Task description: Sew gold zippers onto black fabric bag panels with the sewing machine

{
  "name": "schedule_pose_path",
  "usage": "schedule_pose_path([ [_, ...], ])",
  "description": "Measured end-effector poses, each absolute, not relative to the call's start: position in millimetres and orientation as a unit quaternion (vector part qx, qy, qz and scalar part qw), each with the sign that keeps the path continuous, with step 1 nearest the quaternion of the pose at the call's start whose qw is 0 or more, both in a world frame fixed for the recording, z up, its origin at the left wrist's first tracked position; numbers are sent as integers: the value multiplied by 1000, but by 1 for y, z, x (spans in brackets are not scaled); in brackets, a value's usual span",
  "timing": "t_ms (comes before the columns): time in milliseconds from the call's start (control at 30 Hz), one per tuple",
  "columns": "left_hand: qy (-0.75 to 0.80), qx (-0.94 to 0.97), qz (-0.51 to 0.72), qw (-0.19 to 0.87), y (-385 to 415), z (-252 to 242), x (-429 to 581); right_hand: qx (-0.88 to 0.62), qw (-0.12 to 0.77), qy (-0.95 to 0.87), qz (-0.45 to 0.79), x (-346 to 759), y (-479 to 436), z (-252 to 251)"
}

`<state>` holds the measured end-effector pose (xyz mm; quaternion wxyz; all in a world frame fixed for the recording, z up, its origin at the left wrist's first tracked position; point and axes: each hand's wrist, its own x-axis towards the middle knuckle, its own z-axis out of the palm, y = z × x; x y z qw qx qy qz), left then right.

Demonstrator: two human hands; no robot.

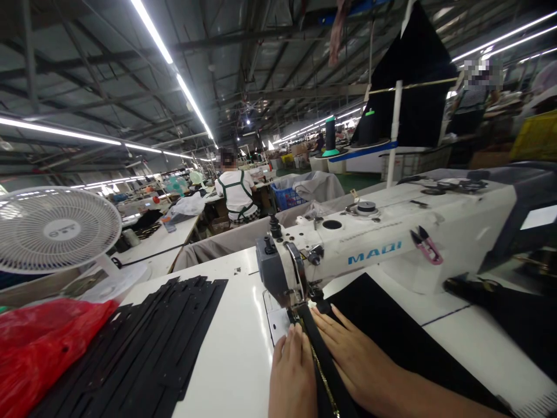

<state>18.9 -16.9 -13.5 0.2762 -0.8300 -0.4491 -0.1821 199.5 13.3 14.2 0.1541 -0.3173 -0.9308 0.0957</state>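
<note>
A white sewing machine [391, 244] stands on the white table [239, 348]. A narrow black strip with a gold zipper edge [324, 366] runs from under its presser foot [300, 305] toward me. My left hand [292, 374] lies flat just left of the strip, fingers together and stretched toward the needle. My right hand [348, 354] rests flat on the black fabric [391, 337] right of the strip, fingers extended and touching the strip's edge. Both hands press the material down.
A stack of black cut strips [152, 342] lies at the left, beside a red plastic bag [39, 342] and a white fan [54, 229]. Pink snips [426, 244] hang on the machine. A person in a white shirt [237, 194] sits at a far table.
</note>
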Motion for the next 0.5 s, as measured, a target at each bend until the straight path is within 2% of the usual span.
schedule_pose_path([
  [267, -459, -848, -172, 200, -20, -3, 21, -306, 193, -928, 88, 199, 16, 7],
  [500, -494, -840, -206, 88, -18, 8, 24, -306, 211, -924, 91, 198, 20, 6],
])
